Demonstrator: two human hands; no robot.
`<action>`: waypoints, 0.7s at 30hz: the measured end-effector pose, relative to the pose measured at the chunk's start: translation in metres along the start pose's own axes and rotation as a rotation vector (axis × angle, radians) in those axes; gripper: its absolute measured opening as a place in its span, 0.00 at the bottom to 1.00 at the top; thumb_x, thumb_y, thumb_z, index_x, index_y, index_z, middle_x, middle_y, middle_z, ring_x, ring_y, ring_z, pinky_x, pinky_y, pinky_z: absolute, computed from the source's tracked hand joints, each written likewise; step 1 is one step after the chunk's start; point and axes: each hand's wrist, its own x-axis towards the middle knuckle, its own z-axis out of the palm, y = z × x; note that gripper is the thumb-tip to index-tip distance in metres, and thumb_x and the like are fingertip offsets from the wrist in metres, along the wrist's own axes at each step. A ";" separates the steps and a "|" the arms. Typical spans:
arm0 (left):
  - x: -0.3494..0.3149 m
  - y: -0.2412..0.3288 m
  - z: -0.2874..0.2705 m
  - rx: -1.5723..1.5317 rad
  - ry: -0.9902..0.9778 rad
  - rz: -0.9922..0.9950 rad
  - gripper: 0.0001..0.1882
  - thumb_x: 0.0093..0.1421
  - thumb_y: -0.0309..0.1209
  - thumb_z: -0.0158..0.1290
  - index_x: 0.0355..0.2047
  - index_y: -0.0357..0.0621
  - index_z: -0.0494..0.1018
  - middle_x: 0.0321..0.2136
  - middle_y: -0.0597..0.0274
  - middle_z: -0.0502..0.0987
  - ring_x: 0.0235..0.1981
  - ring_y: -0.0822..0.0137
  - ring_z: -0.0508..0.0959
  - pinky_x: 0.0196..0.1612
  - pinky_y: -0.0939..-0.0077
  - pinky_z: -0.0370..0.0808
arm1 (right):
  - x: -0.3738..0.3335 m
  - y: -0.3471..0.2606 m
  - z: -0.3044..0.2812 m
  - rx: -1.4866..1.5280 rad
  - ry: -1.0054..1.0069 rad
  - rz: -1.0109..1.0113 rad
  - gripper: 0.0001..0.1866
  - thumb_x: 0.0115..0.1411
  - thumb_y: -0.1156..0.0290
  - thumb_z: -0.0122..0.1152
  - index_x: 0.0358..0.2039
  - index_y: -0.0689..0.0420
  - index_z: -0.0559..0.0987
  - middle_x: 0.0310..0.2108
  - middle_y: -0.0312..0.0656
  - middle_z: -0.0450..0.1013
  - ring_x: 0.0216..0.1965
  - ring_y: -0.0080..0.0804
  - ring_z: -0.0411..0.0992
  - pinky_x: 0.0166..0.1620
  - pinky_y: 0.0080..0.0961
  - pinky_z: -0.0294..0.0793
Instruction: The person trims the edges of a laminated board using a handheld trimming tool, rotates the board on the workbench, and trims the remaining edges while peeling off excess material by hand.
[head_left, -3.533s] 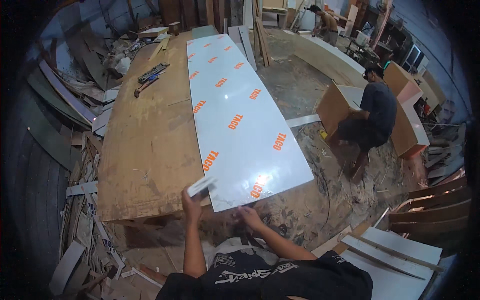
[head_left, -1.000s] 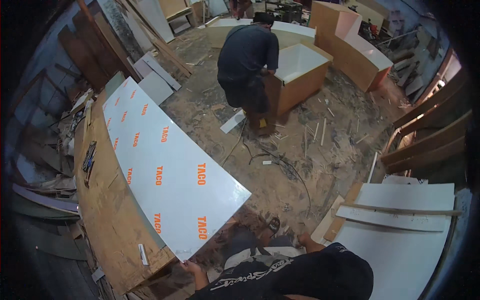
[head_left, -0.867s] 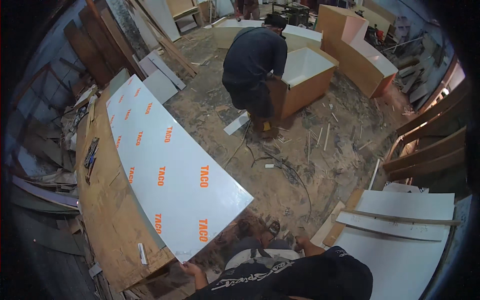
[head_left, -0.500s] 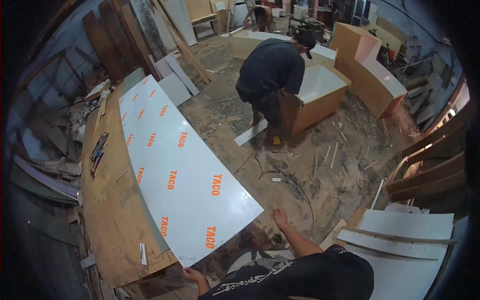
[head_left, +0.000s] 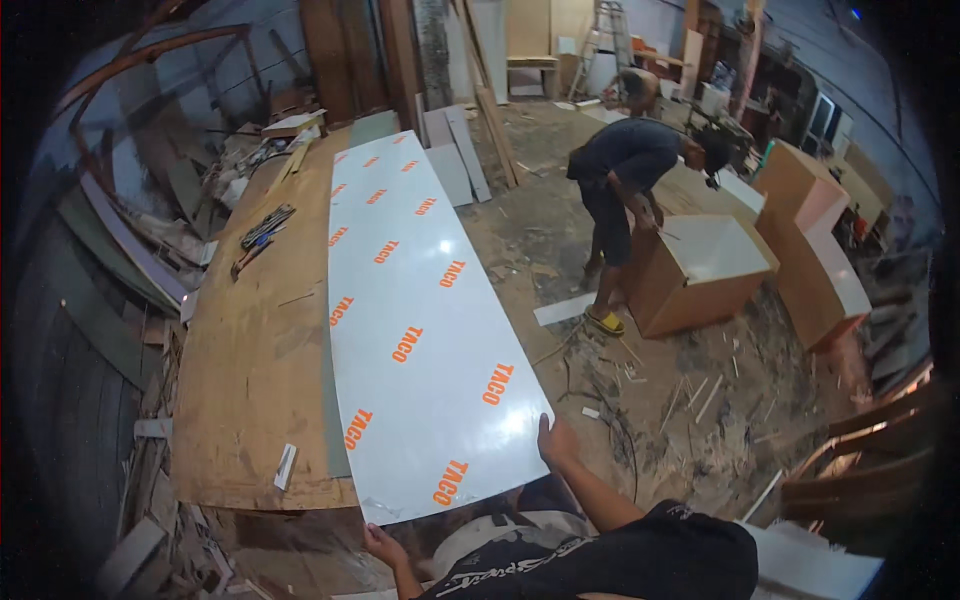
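Observation:
A long white laminate sheet (head_left: 430, 300) with orange printing lies partly over the wooden workbench (head_left: 240, 390) and juts past its right side toward me. At its near left corner, my left hand (head_left: 385, 548) is closed on the edge. My right hand (head_left: 560, 445) grips the sheet's right edge close to the near right corner, its thumb showing along the edge and its other fingers mostly hidden below. Left of the sheet, dark-handled hand tools (head_left: 262, 240) rest on the bench, and a small white strip (head_left: 285, 466) lies near the bench's front end.
To the right, a person (head_left: 630, 170) bends over an open wooden box (head_left: 700, 270) with a white inside. Behind it stands an angular wooden cabinet (head_left: 815, 240). Offcuts and a dark cable (head_left: 625, 440) litter the floor. Another person (head_left: 637, 90) crouches farther back.
My right hand, apart from the sheet before, now grips its right edge. My left hand stays at the near left corner. The view has turned left, and the nearer person's stance has changed.

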 end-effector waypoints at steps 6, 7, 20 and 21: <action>0.003 0.018 -0.003 0.087 0.197 -0.113 0.19 0.67 0.37 0.56 0.35 0.27 0.78 0.31 0.47 0.83 0.30 0.65 0.82 0.34 0.70 0.77 | 0.007 0.005 0.005 -0.048 -0.061 -0.011 0.29 0.69 0.49 0.46 0.53 0.64 0.73 0.43 0.65 0.76 0.46 0.65 0.74 0.51 0.54 0.71; 0.007 0.028 -0.003 0.074 0.195 -0.108 0.19 0.67 0.37 0.56 0.35 0.27 0.78 0.31 0.47 0.83 0.30 0.65 0.82 0.34 0.70 0.77 | 0.009 0.009 0.005 -0.032 -0.052 -0.008 0.29 0.69 0.49 0.46 0.51 0.65 0.73 0.42 0.65 0.76 0.46 0.65 0.74 0.51 0.54 0.71; 0.063 -0.013 -0.024 0.359 -0.243 -0.594 0.14 0.63 0.30 0.59 0.24 0.29 0.79 0.21 0.50 0.81 0.17 0.62 0.80 0.20 0.66 0.73 | 0.003 0.005 -0.001 -0.036 -0.030 0.056 0.31 0.66 0.45 0.49 0.46 0.66 0.79 0.39 0.67 0.77 0.42 0.64 0.76 0.47 0.54 0.75; 0.067 -0.017 -0.025 0.331 -0.319 -0.582 0.14 0.64 0.28 0.58 0.23 0.30 0.78 0.20 0.53 0.81 0.15 0.66 0.78 0.17 0.68 0.71 | 0.004 0.003 -0.005 -0.021 -0.032 0.045 0.31 0.66 0.45 0.49 0.46 0.65 0.79 0.39 0.67 0.77 0.42 0.64 0.76 0.48 0.54 0.75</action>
